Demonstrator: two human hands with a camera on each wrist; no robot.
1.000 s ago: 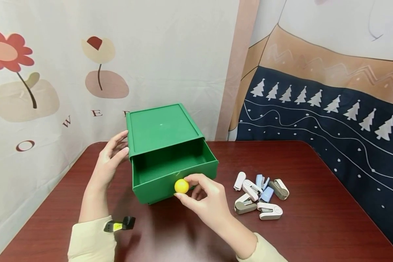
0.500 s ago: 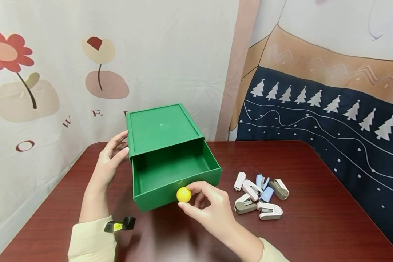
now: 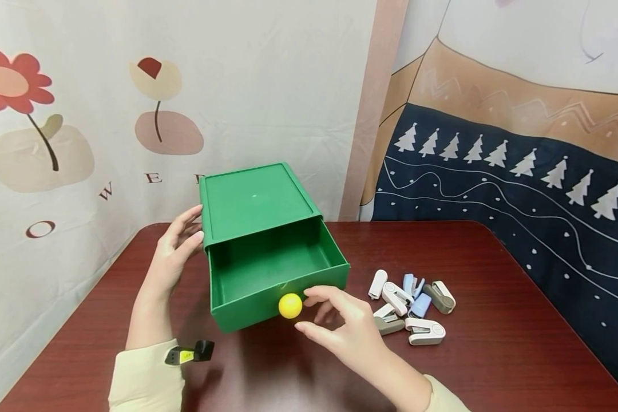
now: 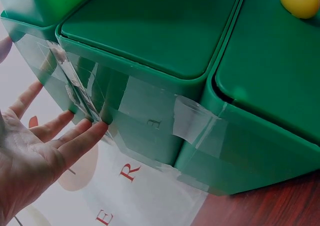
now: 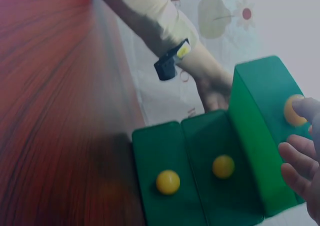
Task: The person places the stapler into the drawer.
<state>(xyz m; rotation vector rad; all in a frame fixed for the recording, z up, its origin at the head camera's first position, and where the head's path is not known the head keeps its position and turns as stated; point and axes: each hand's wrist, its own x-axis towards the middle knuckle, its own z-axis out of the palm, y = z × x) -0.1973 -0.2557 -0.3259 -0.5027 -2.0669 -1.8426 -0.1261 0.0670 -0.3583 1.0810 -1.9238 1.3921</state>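
Observation:
A green drawer cabinet (image 3: pixel 257 200) stands on the table with its top drawer (image 3: pixel 273 266) pulled out. No object shows inside that drawer. On its front is a round yellow knob (image 3: pixel 290 306). My right hand (image 3: pixel 350 326) is just right of the knob, thumb and index finger spread, with a small gap between them and it. My left hand (image 3: pixel 172 254) rests its fingertips against the cabinet's left side; the left wrist view shows those fingers (image 4: pixel 82 138) fairly straight. Beneath, two closed drawers with yellow knobs (image 5: pixel 168 182) appear in the right wrist view.
Several small staplers (image 3: pixel 424 332), white, blue and grey, lie in a loose group on the brown table (image 3: pixel 494 366), right of the cabinet. Clear tape (image 4: pixel 190 118) covers part of the cabinet's side. A printed curtain (image 3: pixel 288 86) hangs behind.
The top drawer has come out a little further toward me. My right hand has let go of the knob and drawn back slightly to the right. The left hand has stayed put.

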